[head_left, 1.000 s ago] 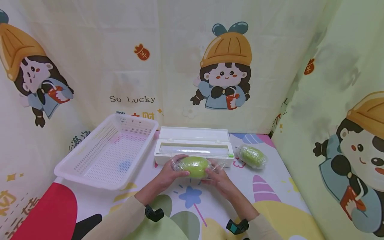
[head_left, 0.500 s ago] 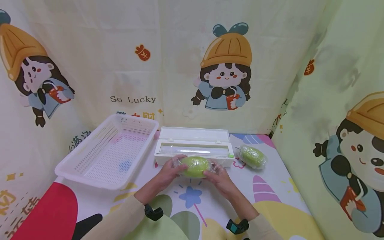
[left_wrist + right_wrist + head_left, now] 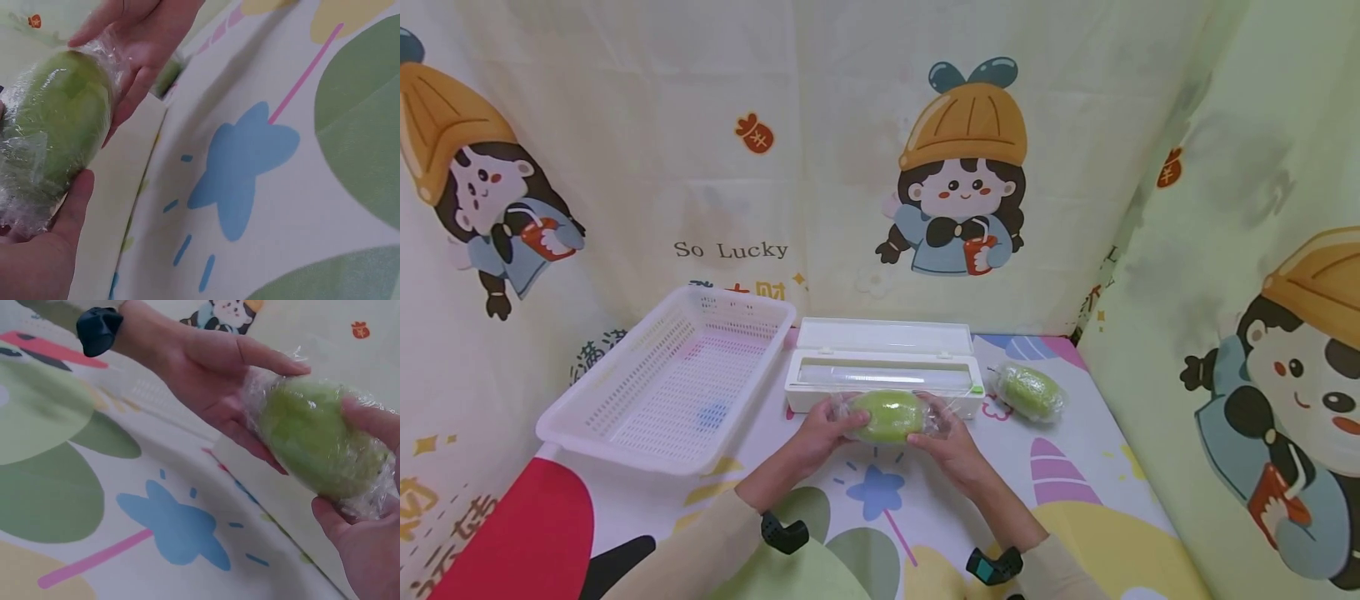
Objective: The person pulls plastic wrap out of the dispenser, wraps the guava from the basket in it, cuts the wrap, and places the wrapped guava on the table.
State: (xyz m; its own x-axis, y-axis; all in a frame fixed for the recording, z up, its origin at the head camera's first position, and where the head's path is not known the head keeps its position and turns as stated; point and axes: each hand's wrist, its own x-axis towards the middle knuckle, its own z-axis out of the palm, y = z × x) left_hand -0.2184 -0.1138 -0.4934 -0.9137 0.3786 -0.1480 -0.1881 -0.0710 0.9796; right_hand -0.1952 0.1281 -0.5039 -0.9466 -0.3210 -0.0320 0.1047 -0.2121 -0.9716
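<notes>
Both hands hold a green mango (image 3: pixel 889 417) wrapped in clear cling film, just above the table in front of the cling film box (image 3: pixel 808 400). My left hand (image 3: pixel 820 435) grips its left end, thumb in front. At the right end, my right hand (image 3: pixel 955 452) holds the fruit and the loose film, its thumb against the lower side. In the left wrist view, crinkled film covers the mango (image 3: pixel 65 115). The right wrist view shows fingers of both hands around the mango (image 3: pixel 306 434). Some fingertips are hidden behind it.
The white box has its lid (image 3: pixel 883 336) raised and a film roll (image 3: pixel 865 375) inside. Another wrapped mango (image 3: pixel 1030 392) lies right of it. A white perforated basket (image 3: pixel 617 454) stands at the left. Printed cloth covers the table (image 3: pixel 940 521) and walls.
The left thumb has drawn back a little toward the mango's left end. My right thumb has shifted slightly left and down along the fruit. Mango and box stay in nearly the same place.
</notes>
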